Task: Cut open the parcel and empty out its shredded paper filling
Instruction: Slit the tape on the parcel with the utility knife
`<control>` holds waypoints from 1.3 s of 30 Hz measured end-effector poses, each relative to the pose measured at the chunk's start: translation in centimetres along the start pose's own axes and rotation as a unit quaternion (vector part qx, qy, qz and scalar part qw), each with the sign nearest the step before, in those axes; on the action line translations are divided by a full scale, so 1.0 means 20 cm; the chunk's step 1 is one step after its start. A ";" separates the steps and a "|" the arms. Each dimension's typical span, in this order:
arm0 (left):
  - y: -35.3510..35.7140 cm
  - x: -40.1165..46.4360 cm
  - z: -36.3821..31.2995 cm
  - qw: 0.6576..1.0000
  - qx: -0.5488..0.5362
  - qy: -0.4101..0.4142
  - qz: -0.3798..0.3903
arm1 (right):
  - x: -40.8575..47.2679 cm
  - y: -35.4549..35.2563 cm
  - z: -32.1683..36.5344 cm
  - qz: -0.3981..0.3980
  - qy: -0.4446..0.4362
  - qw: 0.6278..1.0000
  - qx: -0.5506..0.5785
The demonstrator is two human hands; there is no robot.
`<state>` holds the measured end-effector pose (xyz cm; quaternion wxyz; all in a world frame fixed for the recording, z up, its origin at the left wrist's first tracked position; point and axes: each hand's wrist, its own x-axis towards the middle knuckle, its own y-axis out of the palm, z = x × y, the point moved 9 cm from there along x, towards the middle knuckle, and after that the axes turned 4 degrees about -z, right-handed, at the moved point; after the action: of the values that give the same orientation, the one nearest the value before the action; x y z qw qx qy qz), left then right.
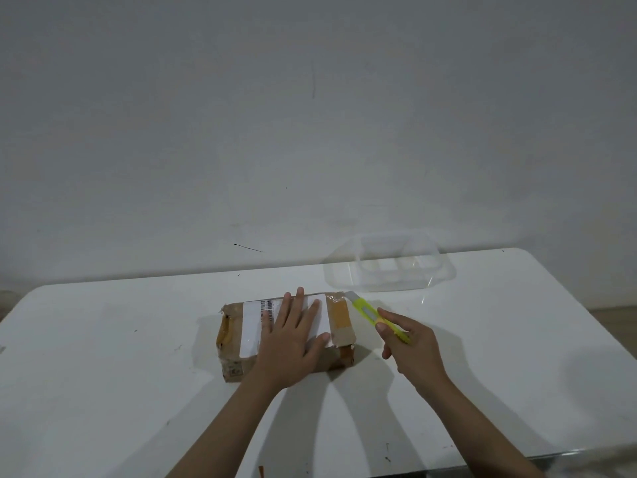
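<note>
A brown cardboard parcel (339, 326) with tape and a white shipping label lies in the middle of the white table (120, 374). My left hand (293, 343) lies flat on top of it, fingers spread, pressing on the label. My right hand (410, 346) grips a yellow-green utility knife (370, 313) just right of the parcel. The knife's blade tip touches the parcel's far right top corner, at the taped edge. The parcel's flaps look shut, and no shredded paper shows.
A clear plastic container (389, 267) stands at the back right of the table, just behind the knife tip. A plain grey wall rises behind the table. The table's right edge curves away at the far right.
</note>
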<state>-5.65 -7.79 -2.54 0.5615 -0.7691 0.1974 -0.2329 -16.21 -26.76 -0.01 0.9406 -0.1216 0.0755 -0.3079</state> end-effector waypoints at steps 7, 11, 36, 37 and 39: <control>-0.01 0.00 0.00 1.000 -0.002 0.002 -0.007 | -0.01 0.00 0.01 0.003 -0.001 1.000 -0.002; -0.01 0.00 -0.01 1.000 0.000 0.003 -0.013 | 0.00 0.02 -0.01 0.036 0.023 0.999 -0.001; 0.01 0.00 -0.01 0.999 0.015 0.002 0.029 | 0.14 0.02 0.14 0.108 -0.036 0.976 -0.184; 0.01 0.00 -0.02 0.999 0.016 0.001 0.031 | 0.14 0.01 0.14 0.107 -0.036 0.977 -0.181; 0.01 0.00 -0.01 0.999 0.019 0.000 0.035 | 0.12 0.01 0.14 0.109 -0.037 0.978 -0.174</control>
<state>-5.78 -8.13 -2.74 0.5838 -0.7511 0.2194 -0.2165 -13.63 -27.55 2.40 0.9351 -0.2857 0.1061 -0.1807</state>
